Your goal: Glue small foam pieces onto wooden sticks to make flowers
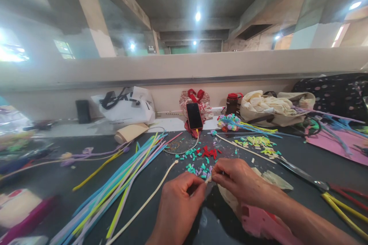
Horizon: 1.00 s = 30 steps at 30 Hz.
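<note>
My left hand (182, 197) and my right hand (240, 178) meet low in the middle, over the dark table. Both have thumb and forefinger pinched on a small pale, lilac-tinged piece (209, 178), mostly covered by the fingertips. Just beyond the fingers lie short cut bits of pipe cleaner in teal and lilac (198, 170), with red bits (209, 152) behind them. A cream stem (149, 199) with a knobbed tip rests left of my left hand. Under my right forearm, partly hidden, is a pink tool that looks like a glue gun (258, 220).
Long pipe cleaners (120, 187) spread across the left. At right lie scissors (304, 176), yellow bits (257, 143) and a pink sheet (342, 145). A phone (194, 116) leans at the back, near a white bag (129, 107), a dark bottle (232, 104) and a bouquet (230, 121).
</note>
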Motion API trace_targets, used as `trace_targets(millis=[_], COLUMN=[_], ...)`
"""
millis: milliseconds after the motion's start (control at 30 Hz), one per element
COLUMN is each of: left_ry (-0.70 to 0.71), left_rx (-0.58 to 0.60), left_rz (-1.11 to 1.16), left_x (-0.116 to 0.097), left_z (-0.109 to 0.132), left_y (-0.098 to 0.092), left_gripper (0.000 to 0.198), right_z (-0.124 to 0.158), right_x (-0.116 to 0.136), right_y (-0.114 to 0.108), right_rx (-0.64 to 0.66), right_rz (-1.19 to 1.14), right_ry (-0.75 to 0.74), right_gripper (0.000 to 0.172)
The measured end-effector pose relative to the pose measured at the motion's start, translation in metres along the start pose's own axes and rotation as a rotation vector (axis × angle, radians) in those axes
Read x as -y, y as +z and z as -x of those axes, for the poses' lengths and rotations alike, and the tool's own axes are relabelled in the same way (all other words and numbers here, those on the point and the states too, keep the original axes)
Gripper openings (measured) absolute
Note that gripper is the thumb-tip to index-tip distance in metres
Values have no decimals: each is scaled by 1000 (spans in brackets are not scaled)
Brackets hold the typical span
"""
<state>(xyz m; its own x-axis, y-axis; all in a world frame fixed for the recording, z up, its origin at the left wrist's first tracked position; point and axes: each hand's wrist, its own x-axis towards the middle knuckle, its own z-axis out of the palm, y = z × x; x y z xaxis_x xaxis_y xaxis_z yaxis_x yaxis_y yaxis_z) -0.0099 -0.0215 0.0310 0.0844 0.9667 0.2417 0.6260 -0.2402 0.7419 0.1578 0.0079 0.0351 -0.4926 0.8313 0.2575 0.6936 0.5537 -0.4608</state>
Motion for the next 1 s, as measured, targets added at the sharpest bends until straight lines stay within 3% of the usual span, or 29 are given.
trace_targets(millis=[200, 367, 567, 700, 833, 1000], left_ry=[-27, -158, -354, -487, -565, -632], left_rx=[47, 113, 211, 275, 377, 416], left_rz=[8, 135, 548, 855, 1007, 1114], left_x=[4, 7, 15, 18, 19, 21], left_z=[1, -4, -10, -11, -12, -12], left_y=[0, -1, 3, 2, -1, 0], left_gripper=[19, 23, 24, 23, 19, 14], right_z=[-1, -2, -4, -6, -5, -2], right_x=[-1, 1, -6, -10, -4, 0], right_y=[3, -1, -9, -12, -12, -10], right_rx=[-25, -48, -168, -108, -97, -149], right_rz=[-17, -107, -298, -584, -717, -657], right_ry=[18, 40, 118, 206, 131, 50], right_gripper=[18, 21, 26, 22, 12, 7])
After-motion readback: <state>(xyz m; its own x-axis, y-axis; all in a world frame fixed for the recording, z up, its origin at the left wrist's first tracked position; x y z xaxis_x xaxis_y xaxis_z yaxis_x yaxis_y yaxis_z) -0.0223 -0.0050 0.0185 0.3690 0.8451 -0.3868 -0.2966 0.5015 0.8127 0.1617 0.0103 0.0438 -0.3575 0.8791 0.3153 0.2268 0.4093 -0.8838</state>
